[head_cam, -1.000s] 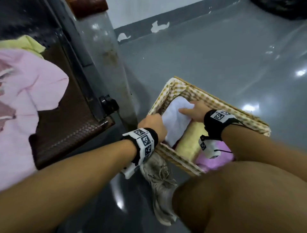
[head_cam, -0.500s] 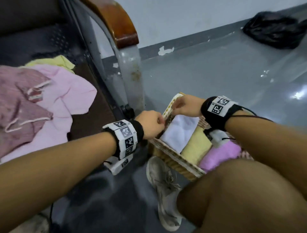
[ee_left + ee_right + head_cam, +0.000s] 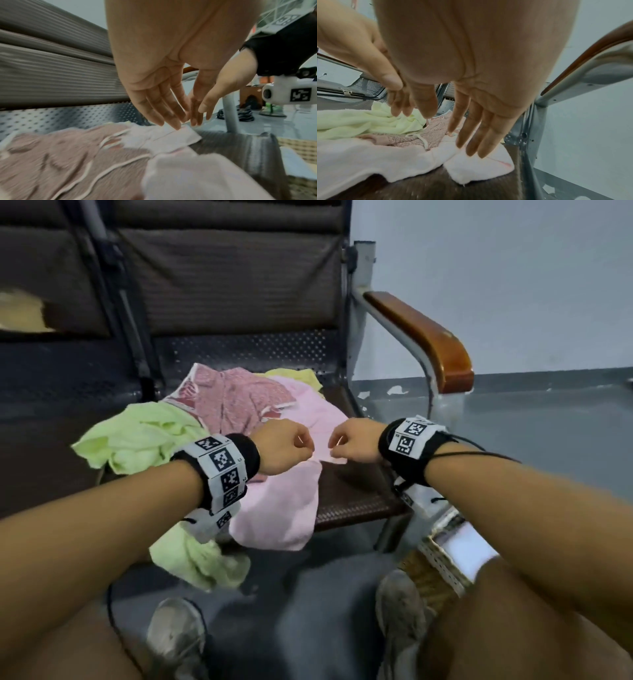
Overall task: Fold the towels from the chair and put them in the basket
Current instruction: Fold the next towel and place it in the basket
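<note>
Several crumpled towels lie on the chair seat (image 3: 352,494): a light pink towel (image 3: 284,501) hanging over the front edge, a dusty rose one (image 3: 236,402), a green one (image 3: 137,440) and a yellow one (image 3: 294,374). My left hand (image 3: 284,445) and right hand (image 3: 352,443) hover side by side just above the light pink towel. Seen from the left wrist, straight fingers (image 3: 164,115) reach down to the pink towel's corner (image 3: 171,138). The right wrist view shows extended fingers (image 3: 471,135) over the same pink towel (image 3: 479,167). Neither hand holds anything.
The wicker basket (image 3: 442,556) stands on the floor at lower right with a folded white towel (image 3: 469,546) in it, partly behind my right arm. The wooden armrest (image 3: 421,337) rises to the right of the seat. My shoes (image 3: 174,635) are on the grey floor.
Both hands left the basket, where the white towel now lies, and moved up and left over the chair. The view swung from the basket to the towel pile.
</note>
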Tool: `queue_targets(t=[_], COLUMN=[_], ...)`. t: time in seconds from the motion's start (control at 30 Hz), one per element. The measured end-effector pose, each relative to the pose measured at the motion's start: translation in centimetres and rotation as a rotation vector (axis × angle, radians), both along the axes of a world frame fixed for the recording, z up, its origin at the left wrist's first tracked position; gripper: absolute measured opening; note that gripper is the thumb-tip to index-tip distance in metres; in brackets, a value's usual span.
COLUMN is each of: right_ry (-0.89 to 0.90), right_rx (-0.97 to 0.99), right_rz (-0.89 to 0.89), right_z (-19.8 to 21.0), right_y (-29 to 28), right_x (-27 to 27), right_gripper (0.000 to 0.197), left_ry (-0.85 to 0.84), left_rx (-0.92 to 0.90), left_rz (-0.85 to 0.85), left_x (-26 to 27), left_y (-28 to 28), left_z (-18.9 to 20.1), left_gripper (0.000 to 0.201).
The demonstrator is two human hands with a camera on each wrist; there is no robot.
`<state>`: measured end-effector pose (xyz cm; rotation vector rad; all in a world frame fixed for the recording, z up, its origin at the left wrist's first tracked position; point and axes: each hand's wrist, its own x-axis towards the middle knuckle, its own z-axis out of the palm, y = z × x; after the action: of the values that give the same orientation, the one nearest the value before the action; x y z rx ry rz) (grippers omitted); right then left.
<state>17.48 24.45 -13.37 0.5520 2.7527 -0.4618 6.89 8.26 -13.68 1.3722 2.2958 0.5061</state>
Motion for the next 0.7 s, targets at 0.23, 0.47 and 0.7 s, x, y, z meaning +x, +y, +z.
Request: queue_targets(t=[0.23, 0.47, 0.7], right_ry=[-0.112, -0.081, 0.500], right_rx=[0.187, 0.322, -0.401], right_rz=[0.117, 0.159, 0.169], right_z=[-5.6, -6.2, -2.8], right_y=[1.5, 3.5, -0.6], right_x=[-3.3, -5.6, -7.7], right_gripper=[0.077, 0.025, 0.012], left_ry=[-0.029, -0.166, -0.061], left_rx=[-0.140, -0.036, 0.286], left_rz=[0.075, 0.177, 0.151], left_x=[-3.6, -5.3, -5.8], left_y=[-2.0, -1.2, -1.3], left_z=[-5.9, -7.1, -5.7], left_gripper=[0.031, 0.030, 0.063])
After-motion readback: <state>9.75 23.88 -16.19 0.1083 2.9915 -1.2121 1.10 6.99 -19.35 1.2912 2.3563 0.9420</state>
